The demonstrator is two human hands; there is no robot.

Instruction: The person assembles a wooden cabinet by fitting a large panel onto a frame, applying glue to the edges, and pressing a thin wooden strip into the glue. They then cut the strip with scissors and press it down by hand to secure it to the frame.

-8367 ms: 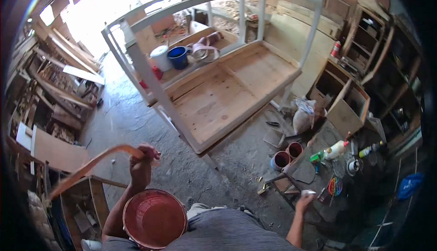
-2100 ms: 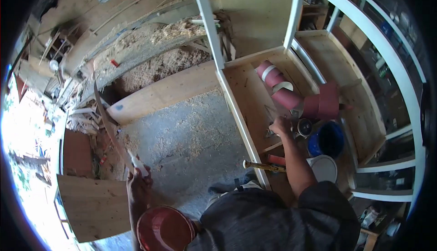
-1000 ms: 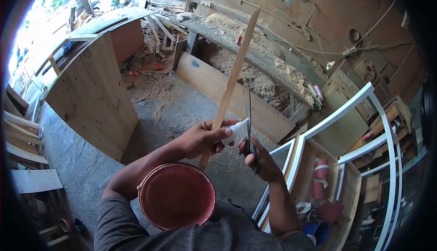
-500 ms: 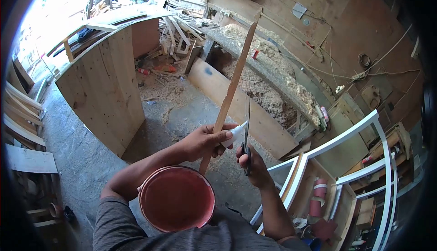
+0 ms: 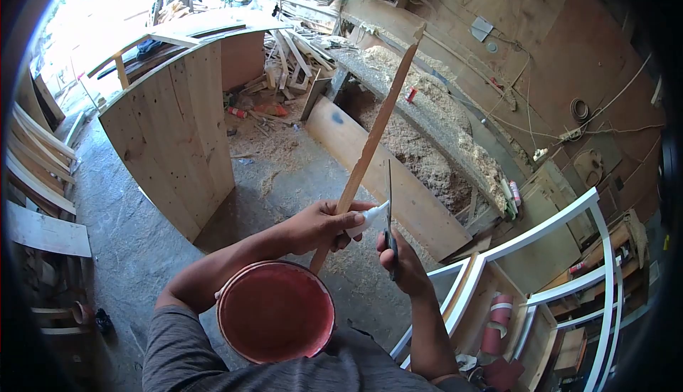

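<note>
My left hand (image 5: pixel 324 225) is closed around a long, rough-edged wooden strip (image 5: pixel 377 132) and a small white bottle with a tapered nozzle (image 5: pixel 366 220). The strip slants up and away to the right. In my right hand (image 5: pixel 405 264) is a pair of dark-handled scissors (image 5: pixel 389 200), held upright with the blades right at the nozzle's tip. A round bucket, reddish inside (image 5: pixel 276 311), sits below my left forearm against my body.
A curved wooden panel (image 5: pixel 174 129) stands at left. Behind a long board (image 5: pixel 420 210) lies a heap of sawdust, with scrap wood (image 5: pixel 295 57) farther back. At right is a white frame (image 5: pixel 544 228) beside rolls of red sandpaper (image 5: pixel 500 308).
The scissor blades have come to the nozzle's tip, and my right hand sits slightly lower and to the right. The whole view has shifted a little.
</note>
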